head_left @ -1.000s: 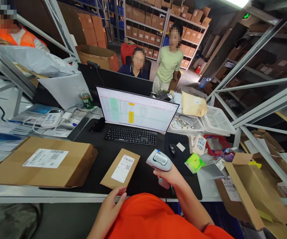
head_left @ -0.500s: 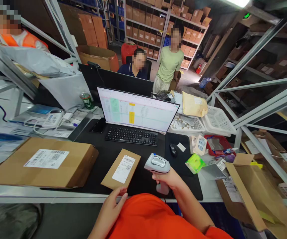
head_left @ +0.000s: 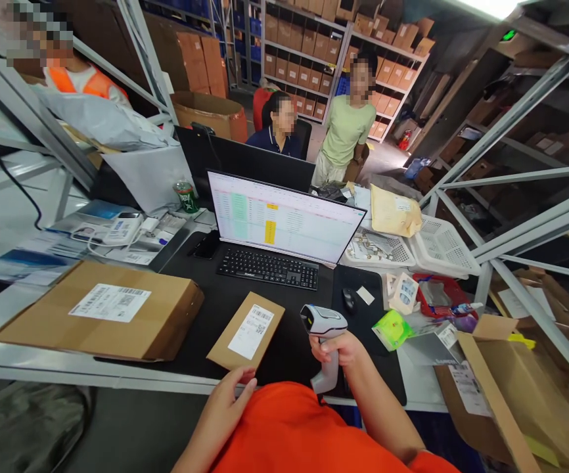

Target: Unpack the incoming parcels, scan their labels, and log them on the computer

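In the head view my right hand [head_left: 336, 348] is wrapped round the handle of a grey-and-white barcode scanner [head_left: 324, 320]. The scanner's front end faces left, above the black desk mat. To its left lies a flat brown cardboard mailer [head_left: 238, 355] with a white barcode label [head_left: 251, 330] facing up. My left hand [head_left: 231, 394] rests at the desk's front edge by the mailer's near end, thumb and fingers slightly apart and nothing visible in them. Whether its fingertips touch the mailer I cannot tell.
A large labelled carton [head_left: 166, 322] lies on the left. A monitor [head_left: 289, 210], keyboard [head_left: 267, 268] and mouse [head_left: 348, 300] stand behind. On the right are white baskets [head_left: 445, 246], a green packet [head_left: 391, 326] and an opened carton [head_left: 511, 387]. Several people are beyond the desk.
The scanner has turned so its front end points more to the left, and its handle now shows more. My left hand has barely moved. The whole view has shifted slightly.
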Motion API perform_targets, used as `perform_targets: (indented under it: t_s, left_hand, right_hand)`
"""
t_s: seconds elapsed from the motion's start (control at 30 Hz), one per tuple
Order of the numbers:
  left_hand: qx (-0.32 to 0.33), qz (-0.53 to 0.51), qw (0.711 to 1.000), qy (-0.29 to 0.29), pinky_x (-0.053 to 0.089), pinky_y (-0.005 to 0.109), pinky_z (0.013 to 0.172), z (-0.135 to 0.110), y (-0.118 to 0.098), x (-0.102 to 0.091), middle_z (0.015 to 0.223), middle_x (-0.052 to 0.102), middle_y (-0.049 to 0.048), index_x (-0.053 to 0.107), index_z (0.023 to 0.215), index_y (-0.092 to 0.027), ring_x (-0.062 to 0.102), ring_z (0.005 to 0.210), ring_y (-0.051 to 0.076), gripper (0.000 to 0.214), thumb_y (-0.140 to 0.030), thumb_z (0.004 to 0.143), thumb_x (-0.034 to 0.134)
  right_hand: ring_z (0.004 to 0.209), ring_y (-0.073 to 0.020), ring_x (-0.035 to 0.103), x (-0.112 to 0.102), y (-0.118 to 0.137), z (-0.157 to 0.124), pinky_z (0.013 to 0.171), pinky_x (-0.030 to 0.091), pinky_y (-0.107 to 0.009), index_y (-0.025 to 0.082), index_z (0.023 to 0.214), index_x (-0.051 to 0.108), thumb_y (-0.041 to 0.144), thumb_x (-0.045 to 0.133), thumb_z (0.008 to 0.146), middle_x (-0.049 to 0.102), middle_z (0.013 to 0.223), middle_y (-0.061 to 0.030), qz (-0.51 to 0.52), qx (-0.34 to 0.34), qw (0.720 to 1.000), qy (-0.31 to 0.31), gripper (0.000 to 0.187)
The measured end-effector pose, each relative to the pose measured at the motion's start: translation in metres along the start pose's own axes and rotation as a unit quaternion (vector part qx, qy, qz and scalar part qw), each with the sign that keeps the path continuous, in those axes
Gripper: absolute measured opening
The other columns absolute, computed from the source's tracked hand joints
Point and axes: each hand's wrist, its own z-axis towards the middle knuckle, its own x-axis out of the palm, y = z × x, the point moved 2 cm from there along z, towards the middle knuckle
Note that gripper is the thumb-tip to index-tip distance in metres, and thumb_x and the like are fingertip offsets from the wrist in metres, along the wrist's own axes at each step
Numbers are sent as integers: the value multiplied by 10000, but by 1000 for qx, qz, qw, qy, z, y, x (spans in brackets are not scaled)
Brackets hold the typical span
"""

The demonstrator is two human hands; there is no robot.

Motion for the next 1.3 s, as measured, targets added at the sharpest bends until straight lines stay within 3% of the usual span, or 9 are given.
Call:
perform_targets:
  t_s: [0.23, 0.4, 0.63, 0.83, 1.03, 1.2, 1.3]
  left_hand:
    - [-3, 2, 1000, 9, 584, 420, 908, -1, -1, 1, 1217, 757, 129, 691, 1142, -213, 713, 1120, 291, 559, -634, 840, 481]
    - [-4, 11, 1000, 9, 583, 424, 895, -1, -2, 1, 1219, 757, 133, 699, 1151, -216, 710, 1122, 300, 552, -624, 842, 492]
    - [-4, 16, 1000, 10, 558, 434, 967, 0, 3, 3, 1240, 746, 146, 696, 1176, -199, 704, 1142, 295, 568, -613, 854, 480]
    - [1, 21, 1000, 12, 540, 437, 999, 1, 6, 4, 1233, 744, 154, 690, 1188, -192, 699, 1149, 294, 576, -606, 856, 466]
    - [-1, 33, 999, 27, 555, 426, 966, 0, 6, 4, 1257, 736, 152, 676, 1221, -193, 686, 1177, 294, 587, -601, 868, 445]
    - [4, 26, 1000, 12, 544, 452, 1005, 2, 9, 3, 1240, 744, 150, 689, 1193, -194, 693, 1161, 302, 562, -592, 871, 457]
    - [7, 21, 1000, -1, 544, 453, 1004, 4, 12, 2, 1243, 744, 144, 696, 1182, -203, 695, 1155, 304, 541, -584, 874, 467]
  right_hand:
    - [420, -76, 458, 0, 1, -4, 486, 332, -232, 136, 761, 665, 376, 897, 589, 568, 520, 29, -19, 3, 1000, 3, 376]
    - [438, -78, 500, 3, 4, -6, 464, 353, -215, 120, 798, 708, 407, 938, 560, 618, 578, 13, -54, 11, 997, -47, 437]
    - [692, -136, 649, 19, 11, -5, 573, 519, -237, 157, 1076, 750, 393, 963, 578, 778, 964, -92, -146, 49, 982, -107, 591]
    - [568, -129, 655, 27, 2, -2, 562, 550, -269, 133, 1080, 753, 402, 892, 671, 763, 912, -78, -297, 118, 936, -148, 509]
    - [568, -146, 680, 33, 3, -5, 544, 541, -255, 154, 1144, 749, 342, 797, 761, 769, 923, -64, -365, 128, 909, -156, 429]
    - [573, -149, 678, 31, 4, -8, 520, 493, -225, 175, 1123, 754, 291, 767, 803, 753, 834, -39, -440, 152, 868, -173, 340]
    - [552, -129, 654, 31, 1, -7, 516, 490, -223, 183, 1179, 741, 299, 755, 826, 749, 855, -36, -440, 153, 870, -163, 373]
